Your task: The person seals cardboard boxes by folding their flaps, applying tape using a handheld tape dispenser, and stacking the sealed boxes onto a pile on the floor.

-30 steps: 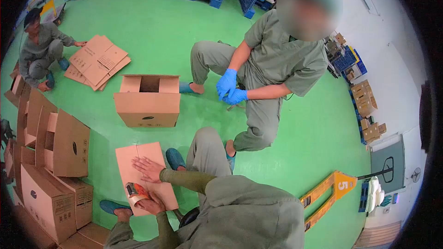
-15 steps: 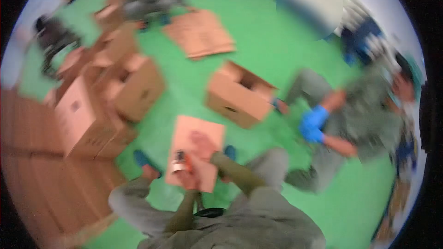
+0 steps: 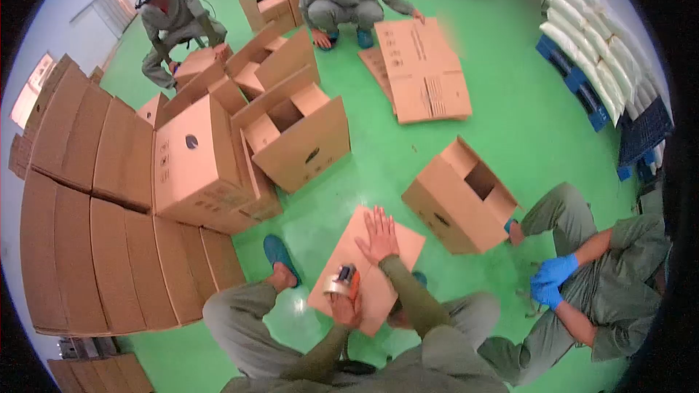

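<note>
My left hand (image 3: 346, 311) is wrapped around the handle of a tape dispenser (image 3: 354, 282) with an orange-red body and a roll of clear-tan tape. The dispenser is over the left side of a brown cardboard carton (image 3: 375, 302) between my knees. My right hand (image 3: 378, 239) lies with fingers spread on the carton's upper face, near its far edge. The carton's flat brown face points up toward me, and its lower sides are hidden.
An open carton (image 3: 455, 207) stands ahead on the right, beside a seated person with blue gloves (image 3: 555, 276). Several cartons (image 3: 193, 156) are stacked on the left. Flattened cartons (image 3: 422, 65) lie ahead near a crouching person (image 3: 349, 0). White sacks (image 3: 590, 36) sit on blue pallets at right.
The view has swung and sharpened, so the surroundings sit differently in frame. My left hand still grips the tape dispenser, and my right hand still lies on the carton.
</note>
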A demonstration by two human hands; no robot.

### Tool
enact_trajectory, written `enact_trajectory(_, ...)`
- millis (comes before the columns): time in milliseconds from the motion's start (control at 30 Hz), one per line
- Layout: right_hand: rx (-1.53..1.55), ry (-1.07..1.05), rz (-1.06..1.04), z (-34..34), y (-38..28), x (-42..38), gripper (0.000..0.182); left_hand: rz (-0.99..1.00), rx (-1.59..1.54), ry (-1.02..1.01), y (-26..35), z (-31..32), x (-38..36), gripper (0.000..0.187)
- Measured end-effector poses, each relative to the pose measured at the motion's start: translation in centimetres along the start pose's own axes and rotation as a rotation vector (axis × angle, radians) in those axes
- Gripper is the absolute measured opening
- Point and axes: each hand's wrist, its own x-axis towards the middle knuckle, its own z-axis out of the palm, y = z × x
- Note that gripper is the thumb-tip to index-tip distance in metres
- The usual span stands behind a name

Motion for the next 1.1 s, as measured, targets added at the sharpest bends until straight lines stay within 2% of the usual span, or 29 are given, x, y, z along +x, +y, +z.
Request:
enact_trajectory(67,-0.026,0.015,-0.020,0.4,1.1,0.6,0.085,0.035,-0.087,0.089,-0.1,1.0,2.8,0.075)
enact_trajectory(167,-0.014,0.027,-0.030,0.0,1.1,0.7,0.085,-0.126,-0.238,-0.093,-1.2,-1.4,4.3,0.069)
enact_trajectory(267,-0.076,0.080,-0.019,2.0,1.9,1.7,0.083,-0.022,-0.292,-0.083,-0.9,-5.1,5.4,0.060)
enact_trajectory(300,-0.174,0.261,-0.114,2.8,2.7,2.0,0.081,0.005,-0.327,-0.124,-2.2,-4.9,5.5,0.063)
enact_trajectory(333,-0.303,0.249,-0.052,4.3,2.8,2.5,0.079,-0.073,-0.453,-0.120,-1.6,-5.3,5.0,0.055)
enact_trajectory(367,-0.093,0.286,-0.121,2.7,2.7,2.0,0.079,-0.245,-0.752,-0.133,2.9,-8.3,5.5,0.042)
enact_trajectory(433,-0.037,0.145,-0.065,1.2,2.2,1.1,0.076,-0.292,-0.625,-0.154,2.2,-7.1,3.5,0.031)
enact_trajectory(533,-0.044,0.148,-0.083,0.9,2.2,1.7,0.076,-0.101,-0.510,-0.034,-0.1,-3.0,1.2,0.029)
enact_trajectory(633,-0.045,0.145,-0.094,0.3,2.4,2.8,0.077,-0.142,-0.515,0.054,-0.5,-2.3,2.1,0.027)
enact_trajectory(767,-0.018,0.136,-0.090,1.0,2.5,2.6,0.076,-0.140,-0.492,0.034,-0.3,-2.5,2.5,0.028)
enact_trajectory(833,-0.012,0.120,-0.088,1.1,2.7,2.4,0.078,-0.203,-0.485,0.018,0.1,-1.5,0.2,0.028)
enact_trajectory(867,-0.010,0.119,-0.093,1.0,2.5,2.5,0.079,-0.093,-0.415,0.114,0.1,-1.0,-0.3,0.028)
enact_trajectory(967,0.048,0.130,-0.125,0.2,2.5,2.8,0.074,-0.164,-0.422,0.045,-0.6,-0.4,-0.6,0.027)
enact_trajectory(1067,0.367,0.095,0.064,-1.7,1.2,-0.2,0.064,-0.088,-0.408,0.144,-0.7,-0.3,-1.0,0.029)
enact_trajectory(1100,0.435,0.024,0.163,-2.5,0.6,-2.4,0.053,-0.078,-0.417,0.149,-1.0,-0.1,-1.1,0.030)
